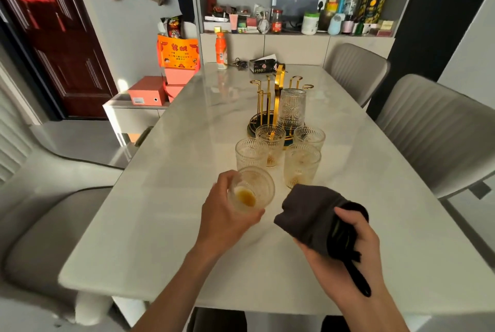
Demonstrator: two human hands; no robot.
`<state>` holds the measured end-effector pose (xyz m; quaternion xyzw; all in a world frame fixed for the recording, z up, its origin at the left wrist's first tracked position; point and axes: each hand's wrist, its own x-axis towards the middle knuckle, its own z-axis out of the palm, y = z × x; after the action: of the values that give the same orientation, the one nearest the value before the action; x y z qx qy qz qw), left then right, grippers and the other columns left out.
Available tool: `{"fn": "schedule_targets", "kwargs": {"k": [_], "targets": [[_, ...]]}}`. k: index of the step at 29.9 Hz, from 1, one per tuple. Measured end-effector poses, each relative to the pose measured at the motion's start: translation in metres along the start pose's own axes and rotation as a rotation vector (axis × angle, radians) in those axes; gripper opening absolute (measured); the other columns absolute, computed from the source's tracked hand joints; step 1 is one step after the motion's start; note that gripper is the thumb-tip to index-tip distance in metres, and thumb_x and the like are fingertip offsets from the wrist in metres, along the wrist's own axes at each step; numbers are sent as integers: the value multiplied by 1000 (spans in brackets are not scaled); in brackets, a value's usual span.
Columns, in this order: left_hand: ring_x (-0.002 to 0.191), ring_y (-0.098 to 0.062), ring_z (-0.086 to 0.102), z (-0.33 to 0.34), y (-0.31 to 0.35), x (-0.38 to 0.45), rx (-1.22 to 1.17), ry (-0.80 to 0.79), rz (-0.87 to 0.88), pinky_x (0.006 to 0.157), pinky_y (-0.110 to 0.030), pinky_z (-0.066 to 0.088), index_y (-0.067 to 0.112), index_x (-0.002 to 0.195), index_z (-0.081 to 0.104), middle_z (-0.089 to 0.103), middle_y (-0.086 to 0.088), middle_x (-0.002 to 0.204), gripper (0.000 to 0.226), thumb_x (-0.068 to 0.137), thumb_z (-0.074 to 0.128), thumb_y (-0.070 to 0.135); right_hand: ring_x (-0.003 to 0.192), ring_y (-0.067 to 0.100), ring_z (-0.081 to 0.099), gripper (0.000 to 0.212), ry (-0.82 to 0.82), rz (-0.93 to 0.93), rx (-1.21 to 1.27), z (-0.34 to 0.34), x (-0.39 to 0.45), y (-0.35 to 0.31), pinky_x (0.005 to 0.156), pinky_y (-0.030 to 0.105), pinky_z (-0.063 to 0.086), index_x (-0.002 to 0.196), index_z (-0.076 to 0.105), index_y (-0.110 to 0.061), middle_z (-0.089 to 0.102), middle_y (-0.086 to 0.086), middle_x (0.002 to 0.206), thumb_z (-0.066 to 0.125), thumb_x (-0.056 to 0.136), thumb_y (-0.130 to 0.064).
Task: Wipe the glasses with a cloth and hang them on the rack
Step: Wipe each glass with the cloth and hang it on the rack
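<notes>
Low centre of frame: left hand (227,214) wrapped around a patterned glass (251,191), held above the marble table (160,224), tilted so the mouth faces the camera, long axis running from the palm up toward the viewer. Amber residue visible at the bottom of it. Just to the right, lower right of centre: right hand (348,240) clutching a bunched dark grey cloth (310,214), thumb over the folds, the free end of the wad pointing left toward the glass. Glass and cloth close but apart; a short push leftward probably enough to get the wad into the open mouth, with the right hand doing the travelling.

Further up, mid-frame: 4 more patterned glasses (301,164) upright in a cluster. Behind them, the gold rack (278,82) on its dark round base, with 1 glass (292,107) already inverted on a peg.

Hard to make out: right-hand fingers under the cloth, a black loop dangling below it, rack pegs behind the hung glass.
</notes>
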<state>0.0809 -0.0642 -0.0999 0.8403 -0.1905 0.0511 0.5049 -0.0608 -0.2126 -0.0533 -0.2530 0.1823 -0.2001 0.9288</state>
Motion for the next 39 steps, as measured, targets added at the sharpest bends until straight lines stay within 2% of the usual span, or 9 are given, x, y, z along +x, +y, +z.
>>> {"fn": "schedule_targets", "kwargs": {"k": [6,9,11,15,21,25,29,35,39], "targets": [[113,-2,52,-18,21,-12,10,22,336,106,-62,47,30,130,49,49,32,122,84,56,89,30,105,16,74,42,-56,-325,-277,4,1,-12,86,31,52,106,78,-31,78,-1,114,79,64,-28],[113,-8,57,-16,30,-13,-9,37,363,102,-61,49,13,127,57,58,19,122,77,60,89,34,114,17,68,32,-357,-963,-1006,13,4,-10,97,28,50,111,72,-35,75,-5,112,75,80,-26],[109,-21,65,-15,34,-12,-40,53,348,96,-54,53,10,124,60,67,3,119,72,64,83,41,135,26,53,41,-599,-1266,-1597,10,11,-5,114,46,36,126,65,-28,69,-4,129,68,85,-23],[100,-24,68,-18,34,-14,56,101,433,86,-49,58,5,122,63,69,-4,113,65,72,75,45,148,24,37,61,-679,-1056,-2136,5,3,2,114,62,29,140,51,-20,61,-4,142,53,80,-34],[94,-26,66,-12,38,-23,161,120,587,77,-47,60,2,117,64,71,-11,105,59,75,71,43,148,11,30,51,-817,-622,-2123,31,0,-14,112,40,38,134,55,-26,59,-12,139,60,83,-21],[95,-24,67,-15,45,-20,91,55,413,80,-45,58,10,123,62,69,-3,111,68,70,77,49,133,28,53,58,-649,-998,-2214,31,-6,-23,111,60,38,128,61,-20,63,3,131,80,73,-27],[95,-17,63,-16,48,-16,105,112,454,82,-35,56,24,124,54,67,1,110,73,62,85,43,114,26,65,31,-444,-1315,-1938,12,-11,-17,105,53,41,112,75,-15,75,2,111,77,82,-21],[98,-22,59,-14,49,-16,265,105,739,81,-44,55,17,121,52,70,-10,107,62,71,76,44,129,-11,43,34,-718,-586,-1742,25,-14,-23,108,27,36,125,62,-35,63,-23,129,56,93,-26],[102,-32,64,-11,46,-15,363,54,803,90,-50,55,13,123,57,71,-14,114,72,63,90,34,138,8,42,64,-876,-624,-2180,26,-3,-27,115,37,36,143,46,-26,51,-13,145,63,82,-19]]}}
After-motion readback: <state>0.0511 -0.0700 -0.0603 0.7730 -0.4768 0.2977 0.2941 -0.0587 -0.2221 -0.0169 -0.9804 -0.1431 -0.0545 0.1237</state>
